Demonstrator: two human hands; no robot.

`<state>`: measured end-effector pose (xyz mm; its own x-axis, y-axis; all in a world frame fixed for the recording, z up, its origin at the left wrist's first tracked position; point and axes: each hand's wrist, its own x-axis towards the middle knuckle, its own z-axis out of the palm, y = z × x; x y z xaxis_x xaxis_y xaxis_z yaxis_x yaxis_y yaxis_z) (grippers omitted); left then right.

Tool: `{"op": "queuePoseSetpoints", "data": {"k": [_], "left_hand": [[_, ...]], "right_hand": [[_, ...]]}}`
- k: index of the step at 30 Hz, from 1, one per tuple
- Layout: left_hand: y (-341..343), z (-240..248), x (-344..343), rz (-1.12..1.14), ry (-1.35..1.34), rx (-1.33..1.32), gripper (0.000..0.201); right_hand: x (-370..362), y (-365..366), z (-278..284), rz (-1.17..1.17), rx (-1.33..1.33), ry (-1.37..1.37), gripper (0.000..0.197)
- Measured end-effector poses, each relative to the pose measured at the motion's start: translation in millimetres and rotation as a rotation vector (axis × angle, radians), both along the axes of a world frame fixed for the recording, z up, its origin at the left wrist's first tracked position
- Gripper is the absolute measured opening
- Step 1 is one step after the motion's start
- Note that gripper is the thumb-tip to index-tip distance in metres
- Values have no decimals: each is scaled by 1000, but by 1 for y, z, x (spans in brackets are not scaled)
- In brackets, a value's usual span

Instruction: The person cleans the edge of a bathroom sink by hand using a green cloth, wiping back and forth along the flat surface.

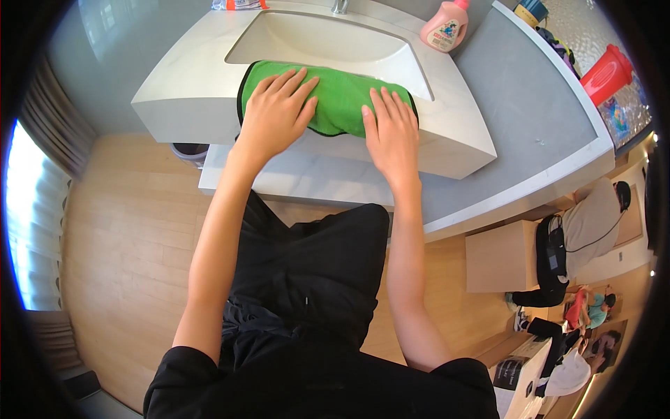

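Note:
A green cloth (338,98) with dark edging lies over the front rim of a white sink (328,43), its near edge hanging a little down the counter front. My left hand (278,112) rests on the cloth's left part, fingers spread and pointing away from me. On the cloth's right end lies my right hand (391,129), its fingers stretched out flat and the thumb apart. Neither hand is wrapped round anything. The basin's near edge is partly hidden beneath the cloth.
A faucet (340,6) stands behind the basin. The white counter (188,77) holds a pink bottle (445,26) at back right and a plastic packet (239,4) at back left. A red container (607,75) stands beyond the grey partition. Several people (593,223) are at far right.

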<state>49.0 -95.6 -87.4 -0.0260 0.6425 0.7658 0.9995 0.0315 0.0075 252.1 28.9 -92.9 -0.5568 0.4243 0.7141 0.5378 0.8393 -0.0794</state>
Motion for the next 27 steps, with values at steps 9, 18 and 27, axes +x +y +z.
{"op": "queuePoseSetpoints", "data": {"k": [9,18,27], "left_hand": [[-28,-3,26,-15,-123,-36,40],[19,-3,-5,24,-33,-21,38],[80,36,-42,116,-190,-643,50]], "right_hand": [[18,-32,2,14,-47,40,45],[-10,17,10,-17,-118,-60,56],[-45,69,46,-153,-409,-383,62]]}}
